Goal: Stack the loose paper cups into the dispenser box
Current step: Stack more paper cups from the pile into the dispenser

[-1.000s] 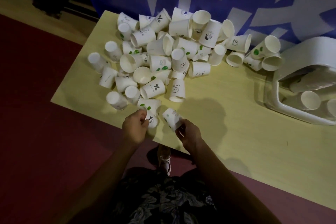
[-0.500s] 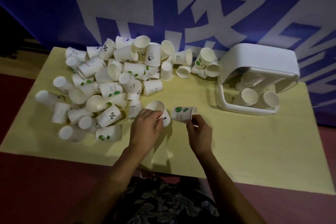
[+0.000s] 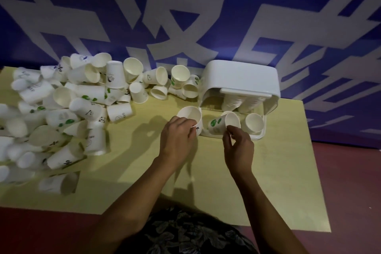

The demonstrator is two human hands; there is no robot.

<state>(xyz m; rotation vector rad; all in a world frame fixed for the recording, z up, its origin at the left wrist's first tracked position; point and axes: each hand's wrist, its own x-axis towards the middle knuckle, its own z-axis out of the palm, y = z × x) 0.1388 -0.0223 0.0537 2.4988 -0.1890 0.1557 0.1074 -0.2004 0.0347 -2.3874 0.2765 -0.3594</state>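
Heap of loose white paper cups (image 3: pixel 68 109) on left half of pale yellow table (image 3: pixel 278 171). White plastic dispenser box (image 3: pixel 241 77) at back right, stacked cups inside. Blue printed banner (image 3: pixel 185 16) behind table.

A percent sign (image 3: pixel 68 163) stands on one loose paper cup (image 3: pixel 65 158) — the banner's (image 3: pixel 185 16) large white characters are cropped, unreadable.

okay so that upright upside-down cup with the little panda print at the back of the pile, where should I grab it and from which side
Grip the upside-down panda cup by its narrow closed base, coming from above. That end points up and stands clear of the leaning cups crowding its lower wall and rim.
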